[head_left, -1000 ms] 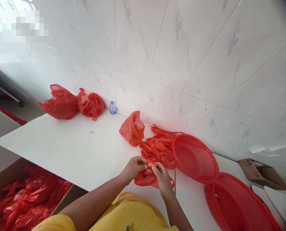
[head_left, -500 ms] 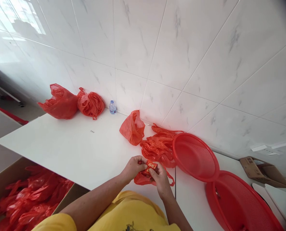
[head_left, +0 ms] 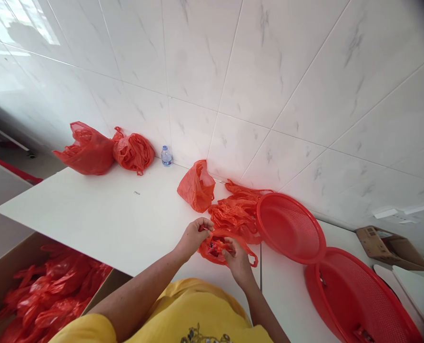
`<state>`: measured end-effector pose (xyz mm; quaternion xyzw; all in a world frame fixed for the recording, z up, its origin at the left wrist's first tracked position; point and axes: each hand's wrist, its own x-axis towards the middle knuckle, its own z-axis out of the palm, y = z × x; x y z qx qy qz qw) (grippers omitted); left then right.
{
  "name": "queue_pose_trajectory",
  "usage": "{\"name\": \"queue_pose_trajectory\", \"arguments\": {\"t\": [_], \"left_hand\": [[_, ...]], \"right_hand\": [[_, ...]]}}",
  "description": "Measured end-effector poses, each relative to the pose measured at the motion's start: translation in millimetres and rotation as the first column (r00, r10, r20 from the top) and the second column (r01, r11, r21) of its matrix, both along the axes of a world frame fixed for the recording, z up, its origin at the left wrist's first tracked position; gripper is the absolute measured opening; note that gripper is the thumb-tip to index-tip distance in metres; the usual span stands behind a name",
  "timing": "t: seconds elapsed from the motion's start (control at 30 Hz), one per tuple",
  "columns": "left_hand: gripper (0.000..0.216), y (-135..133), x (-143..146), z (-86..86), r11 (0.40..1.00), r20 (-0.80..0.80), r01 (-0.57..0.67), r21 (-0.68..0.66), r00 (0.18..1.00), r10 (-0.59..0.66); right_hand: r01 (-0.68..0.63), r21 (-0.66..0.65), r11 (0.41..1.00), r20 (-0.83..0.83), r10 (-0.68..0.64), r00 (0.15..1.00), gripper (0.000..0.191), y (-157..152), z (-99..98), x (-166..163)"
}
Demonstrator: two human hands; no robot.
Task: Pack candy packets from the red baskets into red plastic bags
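Around the two hands spreads a white table, set against a tiled wall. Right of the hands lie two red mesh baskets, the bigger one nearest the person's right arm, the smaller overlapping its rim. Down to the left, below the table edge, a cardboard box holds many red bags. Well beyond the hands to the left sit two stuffed red bags with a small bottle beside them. Just past the hands are a single puffed bag and a heap of flat bags.

Between the hands lies a small red plastic bag, on the table near its front edge. The left hand pinches the bag's rim, fingers curled shut on the film. The right hand has its fingertips at the bag's mouth, closed on a small red packet inside it.
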<state>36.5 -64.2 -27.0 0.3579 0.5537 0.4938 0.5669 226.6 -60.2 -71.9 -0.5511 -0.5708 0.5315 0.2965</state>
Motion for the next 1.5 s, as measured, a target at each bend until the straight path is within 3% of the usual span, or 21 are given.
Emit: {"name": "queue_pose_trajectory", "arguments": {"t": [0.1,0.23,0.37,0.5,0.6,0.7,0.77,0.9,1.0,1.1,1.27,1.33,1.4,1.5], "left_hand": [[0.023,-1,0,-1.4,1.0,0.01,-0.009,0.01,1.0,0.009],[0.024,-1,-3,-1.6,1.0,0.016,-0.024,0.012,1.0,0.024],[0.026,-1,-5,0.5,0.999,-0.003,-0.034,0.002,0.999,0.034],[0.027,-2,-7,2.8,0.999,-0.022,-0.041,-0.009,0.999,0.041],[0.028,-4,-11,3.1,0.999,-0.028,-0.039,-0.023,0.999,0.039],[0.03,-7,-17,2.0,0.999,-0.051,-0.036,-0.028,0.998,0.035],[0.032,-8,-23,0.8,0.999,-0.093,-0.019,-0.037,0.996,0.016],[0.039,-9,-40,-2.5,1.0,-0.301,-0.005,-0.026,0.953,-0.003],[0.04,-6,-56,-2.2,0.999,-0.503,-0.034,0.017,0.864,0.038],[0.038,-2,-67,3.1,0.996,-0.605,-0.06,0.064,0.792,0.087],[0.033,2,-66,15.3,0.991,-0.625,-0.106,0.082,0.769,0.134],[0.032,0,-60,18.3,0.991,-0.606,-0.096,0.091,0.785,0.132],[0.03,-3,-54,21.1,0.992,-0.615,-0.062,0.111,0.78,0.118],[0.023,-8,-45,27.4,0.982,-0.702,0.029,0.185,0.703,0.111]], "right_hand": [[-0.027,-0.008,1.0,0.037,0.027,0.999,0.046,1,-4.5,-1],[-0.04,0.028,0.999,0.157,0.035,0.987,0.038,2,-8.0,4],[-0.031,0.196,0.98,0.278,-0.025,0.96,0.033,-1,-8.9,16],[0.007,0.398,0.917,0.361,-0.163,0.918,0.033,-5,-11.3,29],[0.055,0.459,0.887,0.386,-0.254,0.887,0.042,-8,-16.1,38],[0.166,0.36,0.918,0.323,-0.289,0.901,0.062,-13,-26.0,45],[0.256,0.233,0.938,0.289,-0.319,0.903,0.065,-17,-34.5,50],[0.225,0.058,0.973,0.308,-0.232,0.923,0.027,-20,-39.2,58],[0.223,0.078,0.972,0.257,-0.236,0.937,0.031,-13,-17.4,58],[0.222,0.13,0.966,0.109,-0.236,0.966,0.03,-2,22.8,50],[0.009,0.234,0.972,-0.113,0.018,0.993,0.028,7,81.3,24],[0.018,0.326,0.945,-0.086,0.011,0.996,0.025,8,90.7,15],[0.103,0.424,0.9,-0.038,-0.096,0.995,0.023,9,93.2,9],[0.172,0.412,0.895,-0.083,-0.151,0.985,0.023,10,90.1,7]]}}
